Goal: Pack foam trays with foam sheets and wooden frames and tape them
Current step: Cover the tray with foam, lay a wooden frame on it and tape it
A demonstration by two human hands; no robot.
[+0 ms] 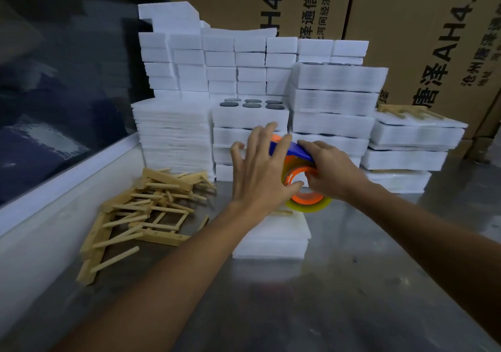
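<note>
My right hand [332, 172] grips a tape dispenser [303, 186] with a blue blade guard, an orange hub and a roll of clear yellowish tape. It is held above a white foam tray pack [273, 239] on the metal table, with a bit of wooden frame showing on the pack's top. My left hand [260, 170] is spread with straight fingers, its thumb and fingertips at the dispenser's left side. A loose heap of wooden frames [143, 210] lies to the left of the pack.
Stacks of foam sheets [173, 132] and foam trays [250, 124] with dark round parts stand behind my hands. Taped packs [406, 145] are piled at the right, one topped by a wooden frame. Cardboard boxes [423, 42] rise at the back. A white ledge [54, 189] borders the left.
</note>
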